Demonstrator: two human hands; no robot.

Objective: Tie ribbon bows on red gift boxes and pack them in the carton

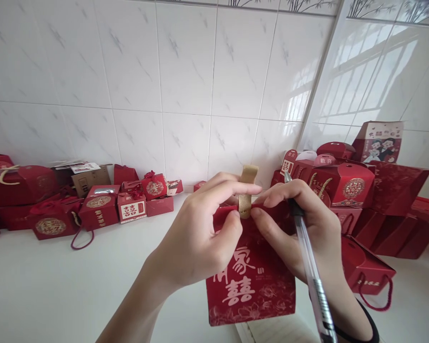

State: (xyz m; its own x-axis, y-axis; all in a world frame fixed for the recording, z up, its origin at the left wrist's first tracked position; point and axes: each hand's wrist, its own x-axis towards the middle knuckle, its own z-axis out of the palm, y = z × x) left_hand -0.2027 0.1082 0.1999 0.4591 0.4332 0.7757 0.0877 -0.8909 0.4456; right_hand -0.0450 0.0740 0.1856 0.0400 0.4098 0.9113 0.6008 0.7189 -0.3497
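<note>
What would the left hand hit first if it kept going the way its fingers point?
The left hand points up and right; its fingertips already pinch the gold handle atop the red gift box. Just beyond are the right hand fingertips, which also hold a pen. Depth looks matched, though uncertain.

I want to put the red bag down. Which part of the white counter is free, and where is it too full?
The white counter is bare in front of the left pile of boxes, left of the left hand. The corner boxes right of the red bag and right hand are crowded.
</note>
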